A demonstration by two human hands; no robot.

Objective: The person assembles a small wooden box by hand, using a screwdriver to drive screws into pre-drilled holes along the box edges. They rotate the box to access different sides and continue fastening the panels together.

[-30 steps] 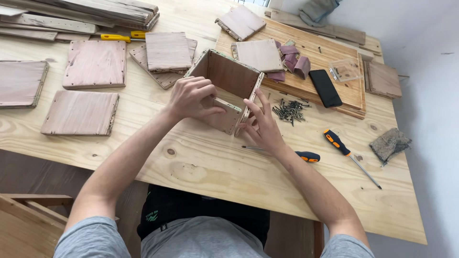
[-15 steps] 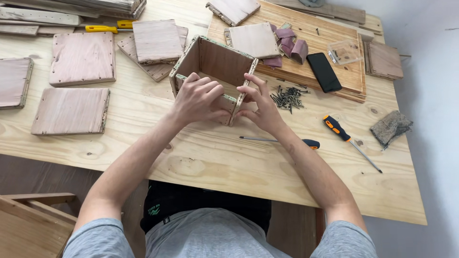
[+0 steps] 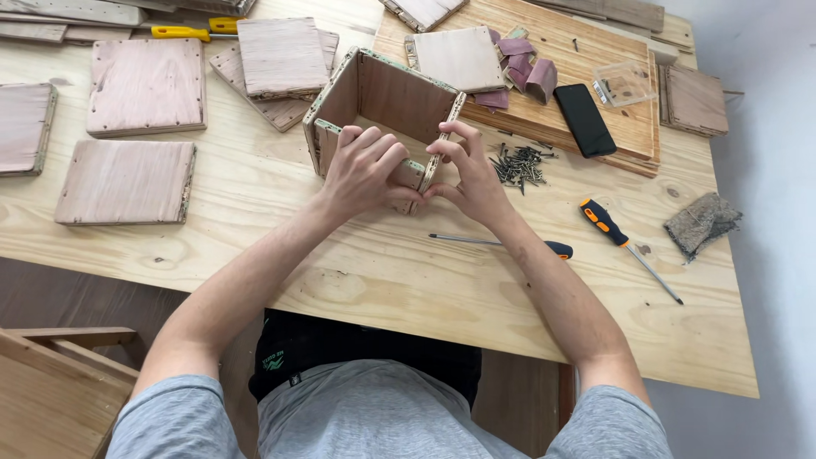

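Note:
A small open wooden box frame (image 3: 387,93) of plywood panels stands on the pale wooden table (image 3: 357,255). My left hand (image 3: 364,170) covers its near panel, fingers curled over the top edge. My right hand (image 3: 467,170) pinches the near right corner, thumb and fingers on the right panel's edge. Both hands press the panels together at that corner. The near panel is mostly hidden under my left hand.
Loose plywood squares (image 3: 127,180) lie at left and back. A pile of screws (image 3: 518,163), a black phone (image 3: 585,119), two screwdrivers (image 3: 501,244) (image 3: 625,242), sanding blocks (image 3: 523,72), a small clear box (image 3: 623,83) and a coarse pad (image 3: 701,221) sit at right.
The box frame has been turned and shifted slightly toward me. My hands closed in on its near right corner, the right hand now pinching the panel edge.

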